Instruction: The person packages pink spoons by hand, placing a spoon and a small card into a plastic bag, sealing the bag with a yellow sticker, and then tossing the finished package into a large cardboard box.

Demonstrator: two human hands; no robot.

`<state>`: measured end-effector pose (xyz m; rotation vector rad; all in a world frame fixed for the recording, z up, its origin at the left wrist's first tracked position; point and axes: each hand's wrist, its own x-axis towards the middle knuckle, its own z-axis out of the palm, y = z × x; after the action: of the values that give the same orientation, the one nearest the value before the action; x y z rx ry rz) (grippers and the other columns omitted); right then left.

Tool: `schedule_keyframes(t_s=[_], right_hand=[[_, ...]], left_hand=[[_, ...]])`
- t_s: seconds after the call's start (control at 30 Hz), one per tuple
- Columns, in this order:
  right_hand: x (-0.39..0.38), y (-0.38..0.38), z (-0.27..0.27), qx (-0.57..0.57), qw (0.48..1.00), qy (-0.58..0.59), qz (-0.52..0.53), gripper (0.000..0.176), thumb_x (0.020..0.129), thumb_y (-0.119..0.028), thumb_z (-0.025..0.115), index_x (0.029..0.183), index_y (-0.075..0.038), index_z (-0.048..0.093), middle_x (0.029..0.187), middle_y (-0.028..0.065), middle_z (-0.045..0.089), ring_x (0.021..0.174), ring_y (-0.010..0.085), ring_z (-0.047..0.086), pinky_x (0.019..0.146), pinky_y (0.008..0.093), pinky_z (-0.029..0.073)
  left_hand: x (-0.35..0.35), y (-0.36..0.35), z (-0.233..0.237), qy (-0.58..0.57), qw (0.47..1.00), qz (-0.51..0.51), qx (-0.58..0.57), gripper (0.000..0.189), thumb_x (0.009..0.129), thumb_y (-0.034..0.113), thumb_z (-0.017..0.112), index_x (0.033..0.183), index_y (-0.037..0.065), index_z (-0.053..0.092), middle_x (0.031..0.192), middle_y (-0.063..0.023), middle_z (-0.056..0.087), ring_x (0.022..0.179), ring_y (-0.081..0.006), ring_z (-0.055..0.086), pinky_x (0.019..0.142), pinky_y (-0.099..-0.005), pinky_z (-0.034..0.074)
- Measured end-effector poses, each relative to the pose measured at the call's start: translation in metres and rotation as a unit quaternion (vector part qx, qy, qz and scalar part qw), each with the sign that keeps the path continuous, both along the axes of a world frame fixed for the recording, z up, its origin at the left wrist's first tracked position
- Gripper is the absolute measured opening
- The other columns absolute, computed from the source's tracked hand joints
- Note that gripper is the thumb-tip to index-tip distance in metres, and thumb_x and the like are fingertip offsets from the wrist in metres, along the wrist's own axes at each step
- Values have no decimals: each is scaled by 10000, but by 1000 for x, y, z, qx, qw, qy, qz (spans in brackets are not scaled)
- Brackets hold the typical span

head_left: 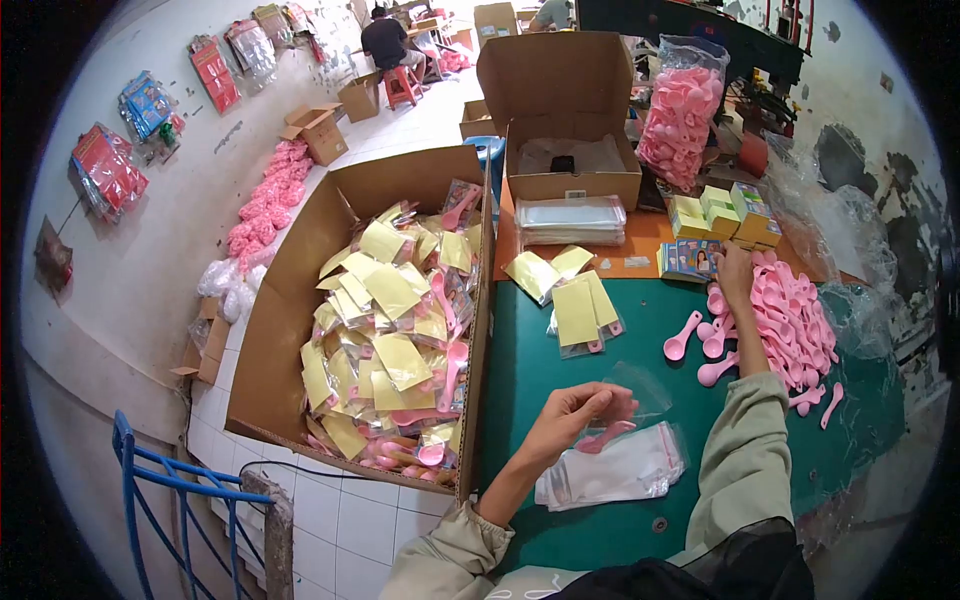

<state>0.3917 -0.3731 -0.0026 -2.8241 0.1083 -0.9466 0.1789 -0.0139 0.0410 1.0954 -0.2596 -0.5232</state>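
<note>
My left hand is closed in a pinch on a clear plastic bag, above the front of the green table. A pink measuring spoon shows just below those fingers, seemingly inside the bag. Under it lies a stack of clear plastic bags. My right hand reaches to the back of the table, its fingers bent onto the right end of a row of printed cards; the fingertips are partly hidden. Beside that forearm is a heap of pink measuring spoons.
A large cardboard box of packed bags stands left of the table. Several filled packets lie on the table. Behind are more bags, yellow card stacks, an open carton and a spoon-filled sack. Another person sits far back.
</note>
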Motion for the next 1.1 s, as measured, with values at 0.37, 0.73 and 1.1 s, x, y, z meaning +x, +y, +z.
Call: schedule_keyframes(t_s=[0.37, 0.73, 1.1], right_hand=[[-206, 115, 156, 289, 867, 211, 348, 194, 829, -48, 601, 1020, -19, 584, 752, 59, 624, 552, 97, 551, 499, 241, 431], [-244, 132, 158, 85, 860, 308, 398, 157, 780, -139, 654, 855, -47, 551, 734, 105, 616, 668, 305, 615, 562, 366, 466], [-264, 134, 101, 276, 828, 286, 396, 154, 732, -65, 705, 860, -17, 635, 631, 77, 571, 599, 150, 569, 541, 280, 430]], left_hand=[[2, 0, 13, -13, 1000, 7, 26, 325, 953, 236, 492, 1072, -44, 605, 977, -120, 653, 901, -175, 639, 822, -293, 509], [-18, -15, 25, -121, 981, -76, 132, 312, 912, 178, 560, 1162, -8, 578, 943, -96, 671, 821, -129, 637, 743, -268, 511], [-39, -2, 20, -238, 925, -28, 294, 626, 838, 265, 657, 1360, 110, 347, 953, -121, 681, 878, -186, 654, 748, -300, 497]])
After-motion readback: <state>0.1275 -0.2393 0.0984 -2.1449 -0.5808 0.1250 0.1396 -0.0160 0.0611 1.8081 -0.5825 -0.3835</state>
